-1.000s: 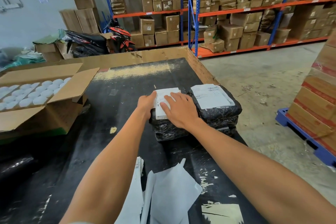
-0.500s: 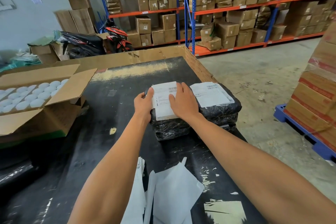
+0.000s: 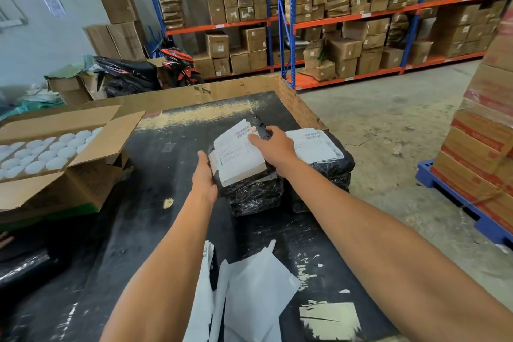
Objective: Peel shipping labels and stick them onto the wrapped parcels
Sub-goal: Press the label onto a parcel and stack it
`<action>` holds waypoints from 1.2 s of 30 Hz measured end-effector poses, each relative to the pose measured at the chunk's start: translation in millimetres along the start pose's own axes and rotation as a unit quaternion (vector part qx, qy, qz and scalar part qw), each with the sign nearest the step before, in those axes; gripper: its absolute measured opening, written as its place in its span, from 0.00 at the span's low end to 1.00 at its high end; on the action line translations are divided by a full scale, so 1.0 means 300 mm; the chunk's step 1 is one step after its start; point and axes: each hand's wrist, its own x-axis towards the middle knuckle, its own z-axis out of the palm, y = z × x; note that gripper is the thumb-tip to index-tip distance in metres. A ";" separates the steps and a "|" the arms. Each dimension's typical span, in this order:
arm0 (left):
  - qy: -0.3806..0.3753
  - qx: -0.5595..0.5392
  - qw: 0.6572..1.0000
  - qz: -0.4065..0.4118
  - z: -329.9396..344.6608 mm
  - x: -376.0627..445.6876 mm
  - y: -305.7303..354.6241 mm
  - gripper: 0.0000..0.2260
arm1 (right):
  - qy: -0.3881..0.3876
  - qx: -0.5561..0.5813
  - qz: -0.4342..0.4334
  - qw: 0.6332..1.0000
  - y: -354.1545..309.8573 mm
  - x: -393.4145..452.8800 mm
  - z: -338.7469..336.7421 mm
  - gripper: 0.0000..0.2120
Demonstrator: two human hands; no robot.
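Observation:
A black-wrapped parcel [image 3: 261, 128] with a white shipping label [image 3: 238, 153] on its top sits tilted on a stack of black parcels [image 3: 255, 194] in the middle of the black table [image 3: 172, 230]. My left hand [image 3: 204, 175] grips its near left side. My right hand [image 3: 273, 144] holds its far right edge, fingers over the label's corner. To the right lies a second black parcel stack [image 3: 336, 172] with its own white label [image 3: 313, 144] stuck on top.
Peeled white backing sheets [image 3: 258, 291] lie on the table's near side. An open carton [image 3: 91, 164] of white round items stands at the left. A blue pallet [image 3: 455, 200] with stacked boxes is on the floor to the right; shelves of cartons [image 3: 347, 22] fill the back.
My hands stopped pressing the label flat and moved to the parcel's sides. The top parcel now sits tilted and turned, its far end raised off the stack.

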 end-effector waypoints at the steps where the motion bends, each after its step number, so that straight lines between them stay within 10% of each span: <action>1: -0.005 -0.022 1.000 -0.014 -0.003 -0.011 -0.007 0.24 | 0.011 0.041 0.018 0.999 0.007 -0.010 -0.009 0.29; 4: -0.038 -0.025 0.999 0.021 -0.009 -0.045 -0.060 0.18 | 0.036 0.136 0.060 0.988 0.015 -0.050 -0.044 0.25; 7: -0.020 0.271 0.944 0.186 0.016 -0.116 -0.108 0.13 | 0.041 0.167 0.057 0.983 0.026 -0.088 -0.108 0.24; 14: -0.025 0.832 0.464 0.303 -0.015 -0.177 -0.239 0.15 | 0.003 0.271 0.051 0.961 0.113 -0.223 -0.315 0.30; 18: -0.027 0.848 0.451 0.275 -0.029 -0.196 -0.292 0.36 | -0.032 0.286 0.061 0.956 0.267 -0.336 -0.424 0.28; 21: -0.003 0.860 0.421 0.287 -0.036 -0.193 -0.329 0.36 | -0.059 0.280 0.090 0.954 0.433 -0.417 -0.503 0.26; 36: -0.015 0.852 0.484 0.198 0.034 -0.271 -0.318 0.35 | 0.053 0.000 0.170 0.984 0.622 -0.431 -0.431 0.20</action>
